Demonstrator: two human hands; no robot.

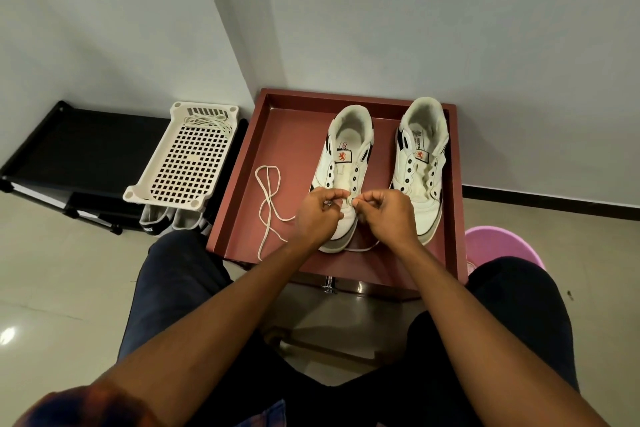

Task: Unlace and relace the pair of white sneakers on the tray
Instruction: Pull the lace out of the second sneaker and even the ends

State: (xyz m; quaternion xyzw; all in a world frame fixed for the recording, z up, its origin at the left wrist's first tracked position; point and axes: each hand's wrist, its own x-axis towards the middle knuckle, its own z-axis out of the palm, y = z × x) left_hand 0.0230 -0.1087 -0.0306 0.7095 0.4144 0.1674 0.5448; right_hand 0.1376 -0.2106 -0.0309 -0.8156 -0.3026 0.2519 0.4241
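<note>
Two white sneakers stand on a dark red tray (242,184), toes toward me. Neither the left sneaker (348,152) nor the right sneaker (420,163) has lace in its upper eyelets. A white lace (268,198) lies looped on the tray left of the left sneaker and runs under my hands. My left hand (317,215) and my right hand (382,215) both hover over the left sneaker's lowest eyelets, each pinching a part of the lace with curled fingers. A short stretch of lace shows below the toe.
A white perforated basket (187,163) holding another white lace (211,123) rests on a black rack (79,146) to the left. A grey pair of shoes (173,222) stands below it. A pink tub (502,246) is at right. Walls rise behind the tray.
</note>
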